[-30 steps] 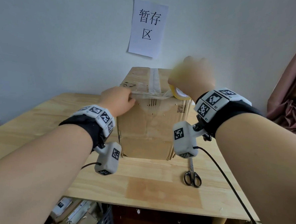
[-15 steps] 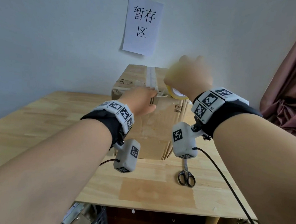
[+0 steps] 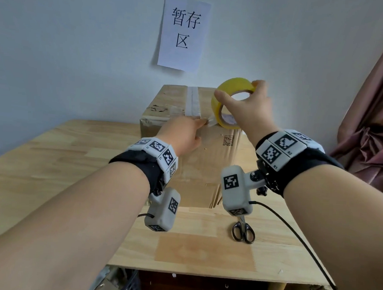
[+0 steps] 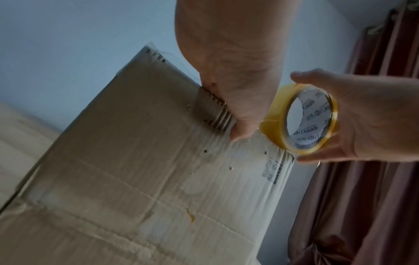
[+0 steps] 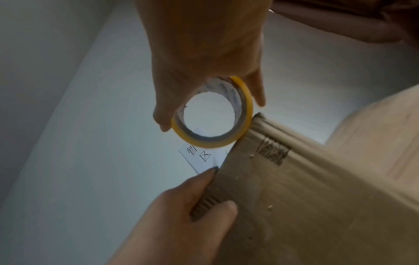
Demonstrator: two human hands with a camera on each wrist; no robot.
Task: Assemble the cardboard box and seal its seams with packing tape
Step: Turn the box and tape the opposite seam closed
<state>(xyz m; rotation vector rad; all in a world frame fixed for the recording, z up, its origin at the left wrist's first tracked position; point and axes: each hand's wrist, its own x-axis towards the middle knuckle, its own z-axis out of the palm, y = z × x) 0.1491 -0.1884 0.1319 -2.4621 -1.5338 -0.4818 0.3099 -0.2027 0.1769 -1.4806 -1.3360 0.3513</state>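
A closed cardboard box (image 3: 198, 167) stands on the wooden table (image 3: 50, 158) against the wall. A clear tape strip (image 3: 194, 102) runs along its top centre seam. My right hand (image 3: 244, 107) grips a yellow tape roll (image 3: 232, 85) by its rim, thumb on one side and fingers on the other, at the box's top front edge near the right corner. My left hand (image 3: 196, 127) presses on that edge just left of the roll, fingers on top and thumb on the front face (image 5: 317, 197). A short stretch of tape (image 3: 211, 122) spans between fingertip and roll.
Black-handled scissors (image 3: 243, 232) lie on the table in front of the box's right corner. A paper sign (image 3: 184, 32) hangs on the wall behind. A pink curtain (image 3: 378, 111) hangs at the right. A dark crate (image 3: 130, 286) sits under the table.
My left hand slid right along the box's top front edge toward the roll. My right hand raised and turned the roll, so its yellow rim now shows above the edge.
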